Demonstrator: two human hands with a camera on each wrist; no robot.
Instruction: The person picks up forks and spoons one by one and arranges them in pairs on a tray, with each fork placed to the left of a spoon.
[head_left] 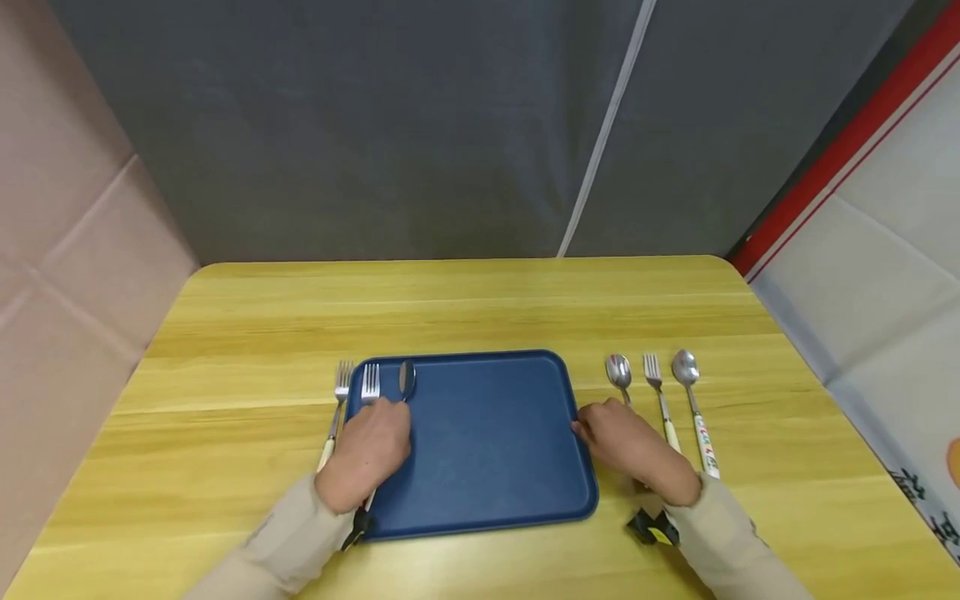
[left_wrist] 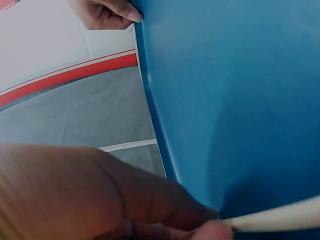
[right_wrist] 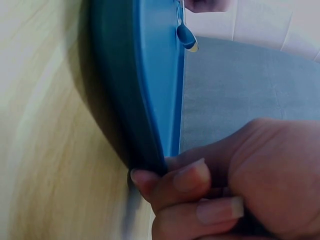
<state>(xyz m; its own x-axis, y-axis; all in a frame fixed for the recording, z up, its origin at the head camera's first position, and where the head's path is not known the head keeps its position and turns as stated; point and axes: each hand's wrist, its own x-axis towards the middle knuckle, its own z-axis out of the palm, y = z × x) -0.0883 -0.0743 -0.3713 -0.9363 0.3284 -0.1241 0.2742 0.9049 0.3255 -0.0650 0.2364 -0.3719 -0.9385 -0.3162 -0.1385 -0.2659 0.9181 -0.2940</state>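
Observation:
A blue tray (head_left: 487,442) lies on the table. A fork (head_left: 371,383) and a spoon (head_left: 407,379) are at its left end, their heads showing past my left hand (head_left: 369,450). In the left wrist view, that hand's thumb and finger pinch a cream handle (left_wrist: 280,215) close over the tray; it appears to be the spoon's. My right hand (head_left: 626,442) pinches the tray's right edge, thumb and curled fingers at the rim in the right wrist view. Another fork (head_left: 342,383), with a cream handle, lies just outside the tray's left edge, partly behind my left hand.
Right of the tray lie a short spoon (head_left: 618,371), a cream-handled fork (head_left: 660,396) and a longer spoon (head_left: 697,417) with a patterned handle. My right hand and forearm overlap some of their handles. A dark grey panel (head_left: 375,133) stands behind the table (head_left: 450,308).

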